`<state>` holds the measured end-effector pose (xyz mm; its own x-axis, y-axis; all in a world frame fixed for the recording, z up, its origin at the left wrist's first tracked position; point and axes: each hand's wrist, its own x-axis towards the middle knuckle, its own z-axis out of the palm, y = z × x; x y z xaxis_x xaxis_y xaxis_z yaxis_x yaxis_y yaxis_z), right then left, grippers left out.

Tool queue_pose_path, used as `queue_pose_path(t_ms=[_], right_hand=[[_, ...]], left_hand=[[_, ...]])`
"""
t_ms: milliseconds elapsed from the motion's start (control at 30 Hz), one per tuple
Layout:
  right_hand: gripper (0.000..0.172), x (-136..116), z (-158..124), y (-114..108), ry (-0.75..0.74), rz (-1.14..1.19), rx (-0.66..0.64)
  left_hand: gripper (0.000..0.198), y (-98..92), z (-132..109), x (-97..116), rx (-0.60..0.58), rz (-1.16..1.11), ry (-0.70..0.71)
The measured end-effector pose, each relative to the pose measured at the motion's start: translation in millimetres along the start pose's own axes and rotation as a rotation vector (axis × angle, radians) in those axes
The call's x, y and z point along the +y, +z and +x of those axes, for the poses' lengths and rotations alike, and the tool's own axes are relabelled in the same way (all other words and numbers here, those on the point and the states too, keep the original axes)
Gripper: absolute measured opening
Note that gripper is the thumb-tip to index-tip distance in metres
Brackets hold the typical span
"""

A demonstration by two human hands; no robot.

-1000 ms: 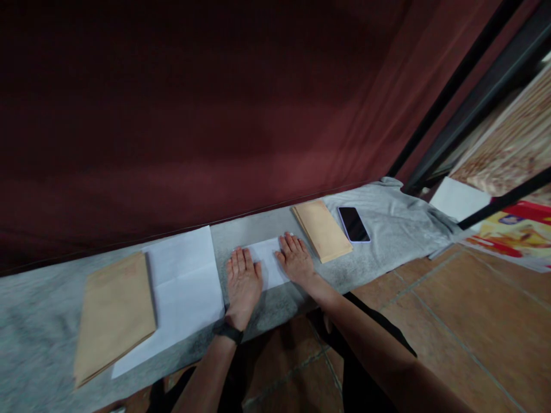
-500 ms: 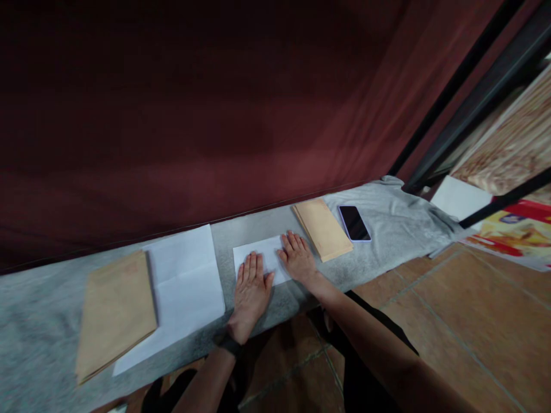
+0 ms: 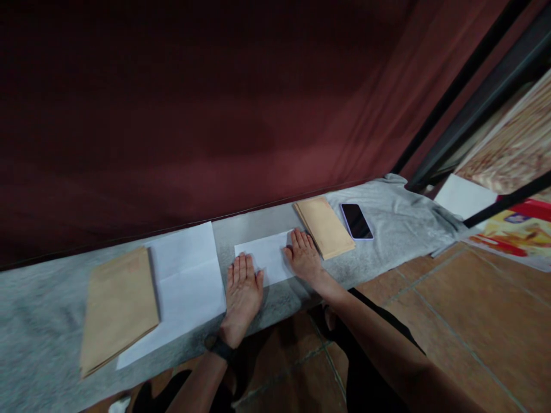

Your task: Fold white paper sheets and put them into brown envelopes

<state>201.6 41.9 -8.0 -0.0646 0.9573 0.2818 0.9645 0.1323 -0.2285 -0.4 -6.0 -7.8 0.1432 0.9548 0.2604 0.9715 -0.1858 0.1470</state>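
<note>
A folded white sheet of paper (image 3: 272,259) lies on the grey cloth in front of me. My left hand (image 3: 244,289) rests flat across its left end, fingers stretched out. On its right end lies my right hand (image 3: 305,257), also flat with the fingers extended. Just beyond the right hand is a small stack of brown envelopes (image 3: 327,228). To the left of my left hand are larger white sheets (image 3: 189,281) with a crease across them, partly covered by another stack of brown envelopes (image 3: 120,310).
A phone (image 3: 357,221) with a purple edge lies right of the smaller envelope stack. The grey cloth (image 3: 400,218) covers a narrow bench against a dark red curtain (image 3: 241,126). Black metal bars (image 3: 465,86) and a colourful printed box (image 3: 520,229) stand at the right, above a tiled floor (image 3: 486,304).
My hands have slid apart along the folded paper, the left one outward to its left end, the right one slightly rightward. More of the paper's middle shows now.
</note>
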Motion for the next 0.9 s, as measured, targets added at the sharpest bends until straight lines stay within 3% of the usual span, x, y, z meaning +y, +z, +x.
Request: queue_pose_path(t_ms=[133,333,900], right_hand=[[0.059,-19,-17,-11,-0.156,0.114,-0.037],[0.056,-44,-53,-8,-0.365,0.223,-0.16],[0.063,7,-52,4,-0.265,-0.005,-0.032]], left_hand=[[0.061,-3.8,-11,11,0.012,-0.023,0.102],[0.068,9.1,-34,28,-0.057,-0.066,0.284],[0.063,0.2,-37,9,-0.02,-0.057,-0.007]])
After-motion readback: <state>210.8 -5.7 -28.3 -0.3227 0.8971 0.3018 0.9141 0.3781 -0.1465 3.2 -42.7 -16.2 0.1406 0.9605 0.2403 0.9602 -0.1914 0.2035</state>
